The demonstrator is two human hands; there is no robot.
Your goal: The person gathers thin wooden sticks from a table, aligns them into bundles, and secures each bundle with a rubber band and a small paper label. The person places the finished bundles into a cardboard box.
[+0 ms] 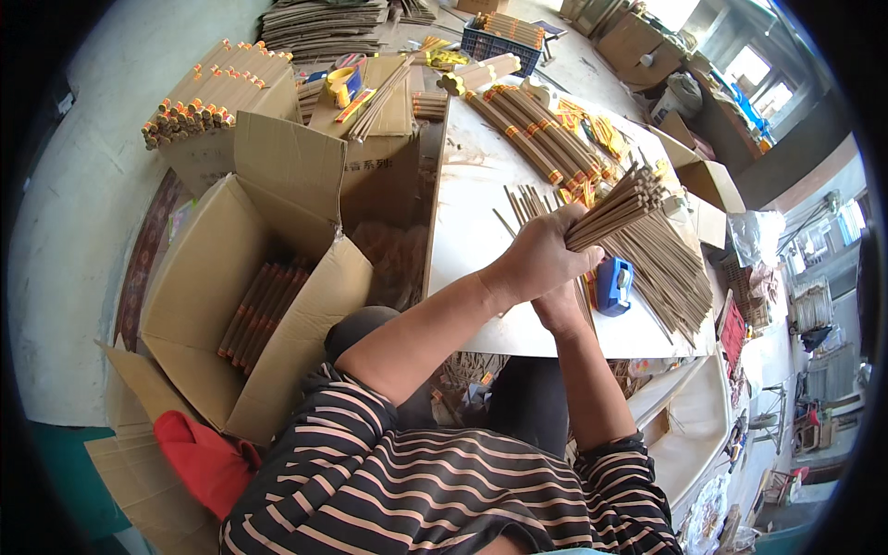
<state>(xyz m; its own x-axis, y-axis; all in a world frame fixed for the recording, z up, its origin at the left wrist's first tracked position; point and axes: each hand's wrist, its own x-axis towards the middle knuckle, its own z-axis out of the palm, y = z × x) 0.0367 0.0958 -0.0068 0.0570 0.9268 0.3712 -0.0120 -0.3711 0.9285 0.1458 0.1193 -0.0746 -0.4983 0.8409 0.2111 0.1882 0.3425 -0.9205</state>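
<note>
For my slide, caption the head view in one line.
Both hands, left hand above right hand, grip a bundle of thin sticks over a white table, beside an open cardboard box.

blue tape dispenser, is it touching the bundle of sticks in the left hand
Apart. The head view shows the left hand holding the bundle raised above the table, with the dispenser below it.

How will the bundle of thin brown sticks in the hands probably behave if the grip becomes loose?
The bundle of sticks is many separate thin rods, so it would likely fan out and slip apart. The left hand wraps it with ease, so it is probably light. Single sticks look slender, perhaps easy to snap.
</note>
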